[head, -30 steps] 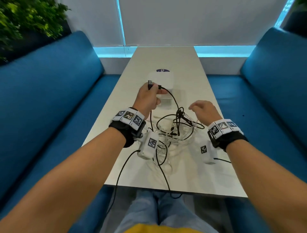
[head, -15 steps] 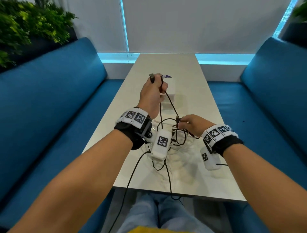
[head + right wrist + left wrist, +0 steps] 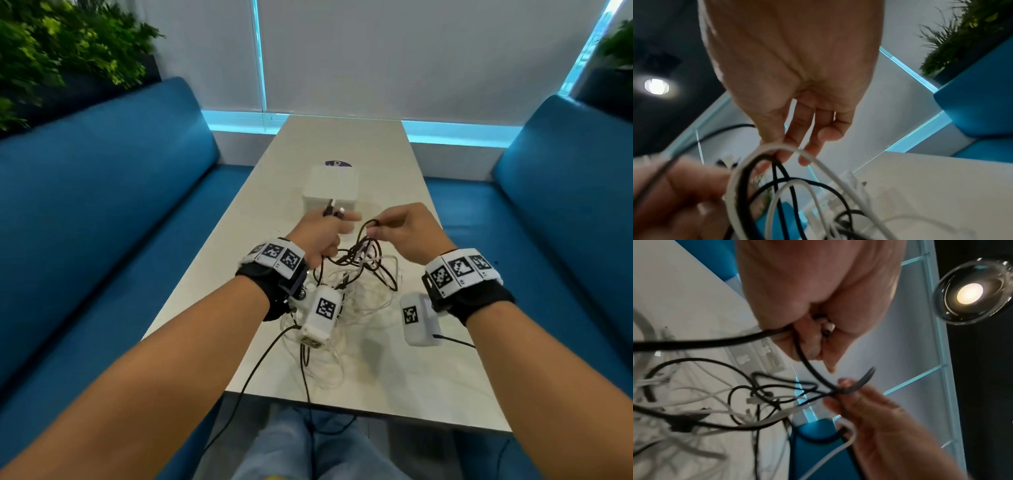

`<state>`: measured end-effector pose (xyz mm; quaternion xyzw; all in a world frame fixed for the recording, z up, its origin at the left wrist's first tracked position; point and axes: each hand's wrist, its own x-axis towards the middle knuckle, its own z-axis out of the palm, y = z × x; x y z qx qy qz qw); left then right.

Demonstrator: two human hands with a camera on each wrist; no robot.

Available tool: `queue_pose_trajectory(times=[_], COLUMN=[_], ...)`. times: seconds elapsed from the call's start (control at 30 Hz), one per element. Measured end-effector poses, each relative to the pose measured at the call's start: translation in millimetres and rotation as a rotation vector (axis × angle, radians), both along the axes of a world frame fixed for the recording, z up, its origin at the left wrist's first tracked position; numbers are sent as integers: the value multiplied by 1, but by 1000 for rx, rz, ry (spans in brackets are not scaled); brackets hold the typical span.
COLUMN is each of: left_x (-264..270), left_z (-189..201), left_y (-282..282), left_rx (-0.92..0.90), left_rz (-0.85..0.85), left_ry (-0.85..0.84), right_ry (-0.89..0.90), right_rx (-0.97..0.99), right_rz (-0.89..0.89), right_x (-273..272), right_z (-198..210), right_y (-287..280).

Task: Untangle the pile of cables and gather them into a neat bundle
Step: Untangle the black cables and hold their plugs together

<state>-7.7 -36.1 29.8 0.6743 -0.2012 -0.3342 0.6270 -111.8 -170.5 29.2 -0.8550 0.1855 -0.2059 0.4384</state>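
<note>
A tangle of black and white cables (image 3: 356,274) lies on the pale table (image 3: 404,377) between my wrists. My left hand (image 3: 320,231) grips the plug ends of a black cable (image 3: 330,210), fist closed, above the pile. In the left wrist view the black cable (image 3: 719,341) runs out of the curled left fingers (image 3: 812,344). My right hand (image 3: 407,228) pinches a raised loop of black cable (image 3: 368,224) lifted from the pile. In the right wrist view its fingertips (image 3: 785,155) hold black and white loops (image 3: 764,162).
A white box (image 3: 330,190) stands on the table just beyond my hands, a dark round sticker (image 3: 338,163) behind it. Blue sofas (image 3: 102,192) flank the table on both sides. Black leads from the wrist cameras hang over the near table edge (image 3: 342,407).
My left hand has come down from its raised position with the plug end. My right hand has risen from the pile, lifting a loop of black cable level with the left hand.
</note>
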Motion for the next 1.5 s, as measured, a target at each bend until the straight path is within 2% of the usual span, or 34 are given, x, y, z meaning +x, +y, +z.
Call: queue_pose_trajectory(times=[0.07, 0.2, 0.3, 0.37, 0.57, 0.63, 0.7, 0.8, 0.9, 1.0, 1.13, 1.23, 1.4, 1.5], left_x=[-5, -8, -4, -4, -3, -2, -1, 6, 20, 43, 54, 42, 22, 11], left_z=[-7, -8, -15, -22, -24, -18, -11, -7, -2, 12, 21, 23, 30, 40], left_y=[0, 0, 1, 0, -4, -3, 1, 6, 17, 32, 41, 36, 25, 22], left_rx=[57, -12, 3, 35, 76, 46, -30, -165, -246, -339, -347, -276, -247, -282], left_rz=[-50, -81, -47, -83, -53, 6, 71, 102, 176, 302, 279, 167, 25, -40], left_ry=[-46, -45, -210, -334, -394, -376, -270, -122, -97, -31, -98, -160, -135, -119], right_ry=[-60, -124, -157, -201, -389, -263, -70, 44, 146, 337, 459, 444, 203, 222], right_rx=[26, 50, 47, 57, 59, -17, -98, -155, -148, -141, -135, -143, -130, -188], right_rz=[59, 55, 26, 43, 21, -1, 15, 28, -2, -94, -112, -39, 93, 122], right_x=[1, 4, 7, 10, 10, 8, 4, -4, -15, -32, -41, -33, -14, 4], right_z=[8, 16, 20, 22, 24, 13, -2, -21, -34, -54, -68, -48, 6, 12], right_y=[3, 6, 10, 16, 33, 28, 23, 18, 3, -21, -29, -21, 12, 33])
